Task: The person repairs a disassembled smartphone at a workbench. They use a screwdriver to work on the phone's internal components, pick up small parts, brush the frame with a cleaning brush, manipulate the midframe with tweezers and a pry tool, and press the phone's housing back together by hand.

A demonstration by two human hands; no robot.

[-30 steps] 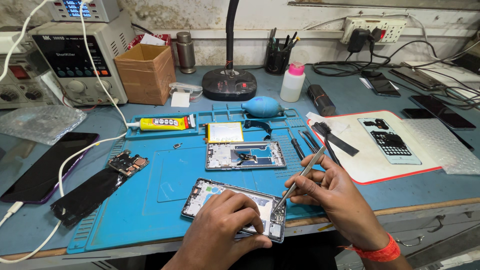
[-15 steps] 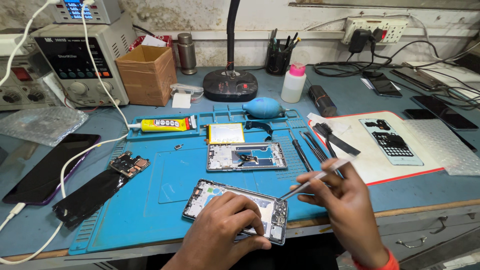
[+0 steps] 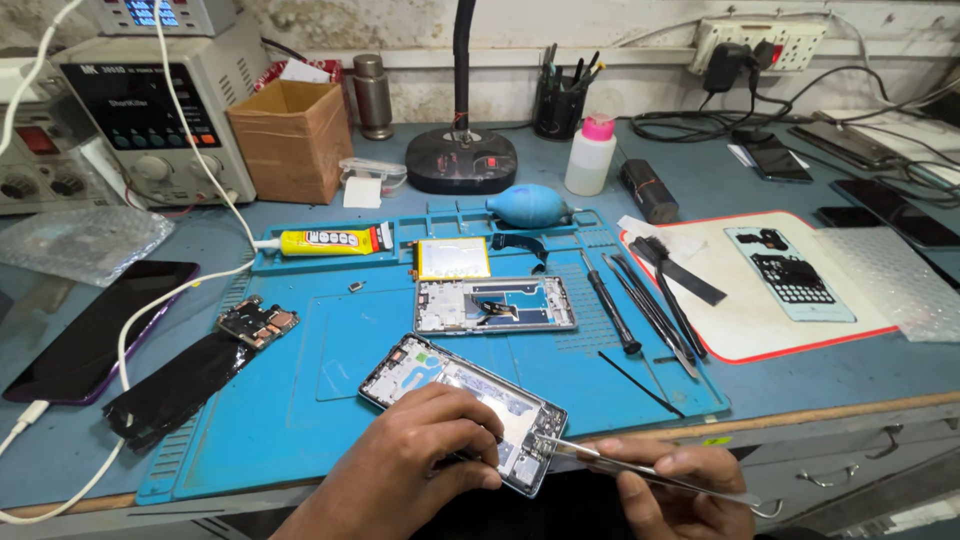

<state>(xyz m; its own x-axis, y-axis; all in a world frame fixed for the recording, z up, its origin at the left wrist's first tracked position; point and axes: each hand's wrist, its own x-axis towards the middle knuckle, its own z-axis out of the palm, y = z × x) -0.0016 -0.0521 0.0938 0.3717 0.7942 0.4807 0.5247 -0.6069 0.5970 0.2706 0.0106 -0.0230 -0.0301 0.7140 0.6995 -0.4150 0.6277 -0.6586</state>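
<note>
Left hand (image 3: 420, 465) lies curled over the opened phone frame (image 3: 465, 410), fingers pressing it down at the near edge of the blue work mat (image 3: 300, 400). Right hand (image 3: 670, 490) is pinched shut on metal tweezers (image 3: 640, 470) — tips touching the frame's near right corner. Farther back on the mat: a second phone frame (image 3: 495, 303), a yellow battery (image 3: 452, 258), a glue tube (image 3: 330, 240) (lying flat). Screwdrivers (image 3: 640, 305) lie to the right — a dark phone (image 3: 90, 325) far left.

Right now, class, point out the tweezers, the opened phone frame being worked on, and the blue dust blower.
tweezers (image 3: 640, 470), head view, mid-shaft.
opened phone frame (image 3: 410, 365), head view, upper-left part.
blue dust blower (image 3: 528, 205), head view, bulb.
</note>
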